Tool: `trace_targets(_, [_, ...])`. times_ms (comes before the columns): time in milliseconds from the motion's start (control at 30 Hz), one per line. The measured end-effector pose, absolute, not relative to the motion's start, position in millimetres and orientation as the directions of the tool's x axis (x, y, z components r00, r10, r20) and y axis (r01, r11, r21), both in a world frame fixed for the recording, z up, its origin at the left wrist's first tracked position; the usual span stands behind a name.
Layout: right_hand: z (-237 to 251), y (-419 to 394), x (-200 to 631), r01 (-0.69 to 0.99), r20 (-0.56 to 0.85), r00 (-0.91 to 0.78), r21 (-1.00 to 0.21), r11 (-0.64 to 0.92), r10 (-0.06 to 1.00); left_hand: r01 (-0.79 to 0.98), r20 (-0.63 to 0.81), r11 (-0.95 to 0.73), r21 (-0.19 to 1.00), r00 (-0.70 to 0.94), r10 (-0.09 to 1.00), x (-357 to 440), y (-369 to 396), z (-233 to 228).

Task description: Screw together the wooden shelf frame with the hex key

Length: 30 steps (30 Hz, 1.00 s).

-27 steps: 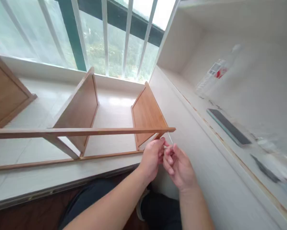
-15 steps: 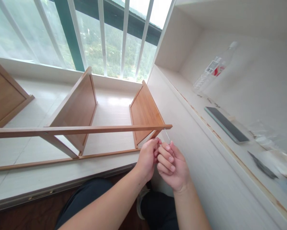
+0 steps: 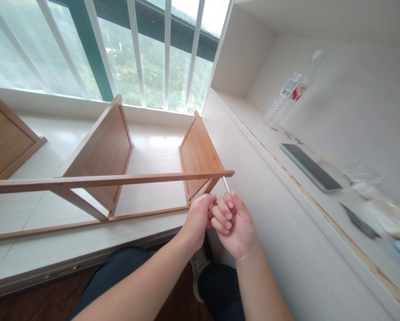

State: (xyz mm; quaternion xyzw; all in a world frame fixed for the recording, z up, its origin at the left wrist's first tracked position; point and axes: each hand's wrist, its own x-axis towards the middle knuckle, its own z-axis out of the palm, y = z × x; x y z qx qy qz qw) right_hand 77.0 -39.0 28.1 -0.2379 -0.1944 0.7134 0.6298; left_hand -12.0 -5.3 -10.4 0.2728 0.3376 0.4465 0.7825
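My right hand (image 3: pixel 235 225) is closed, thumb and index finger pinched on a thin metal hex key (image 3: pixel 226 184). Only its straight silver shaft shows, reaching up to the right end of the upper wooden rail (image 3: pixel 146 179). My left hand (image 3: pixel 198 218) is closed too and touches the curled fingers of my right hand; whatever its fingertips may hold is hidden. Both hands are just below the rail's end, by the right wooden panel (image 3: pixel 200 156) of a brown shelf frame. Its middle panel (image 3: pixel 100 156) stands further left.
The frame lies on a white ledge (image 3: pixel 153 133) under a barred window. On the right shelf are a plastic bottle (image 3: pixel 291 91), several small screws (image 3: pixel 288 135), a phone (image 3: pixel 310 167), plastic bags (image 3: pixel 387 216) and a dark flat strip (image 3: pixel 358 220). A white side wall (image 3: pixel 270 205) rises close to my right hand.
The whole view has shifted slightly, so hands and frame appear a little further left. My right hand has turned slightly, and the hex key's shaft remains at the rail's end.
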Motion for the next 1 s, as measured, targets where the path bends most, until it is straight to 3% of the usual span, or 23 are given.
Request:
trace_targets(133, [28, -40, 74, -0.725, -0.066, -0.059, -0.683, -0.088, 0.996, -0.490, -0.263, 0.423, 0.762, 0.363, 0.894, -15, -4, -11])
trace_targets(267, [30, -39, 77, -0.703, -0.030, -0.067, -0.707, -0.068, 0.997, -0.448, -0.209, 0.352, 0.822, 0.338, 0.918, -21, -4, -11])
trace_targets(400, [27, -38, 78, -0.782, -0.016, -0.138, -0.612, -0.119, 0.990, -0.371, -0.101, 0.195, 0.908, 0.256, 0.961, -31, 0, -11])
trace_targets(633, [22, -41, 69, -0.888, 0.038, -0.082, -0.457, -0.056, 0.996, -0.170, 0.138, -0.111, 0.979, 0.158, 0.978, -41, 5, -12])
trace_targets(800, [21, -50, 68, -0.821, 0.038, -0.069, -0.570, -0.035, 0.997, -0.048, 0.186, -0.180, 0.982, 0.229, 0.955, -43, 3, -14])
trace_targets(933, [16, -53, 62, -0.828, -0.034, -0.006, -0.560, -0.024, 0.999, 0.086, 0.186, -0.211, 0.974, 0.234, 0.954, -45, 6, -17])
trace_targets(1000, [14, -54, 58, -0.744, -0.061, 0.064, -0.669, 0.007, 0.996, 0.162, 0.179, -0.215, 0.963, 0.212, 0.961, -45, 9, -18])
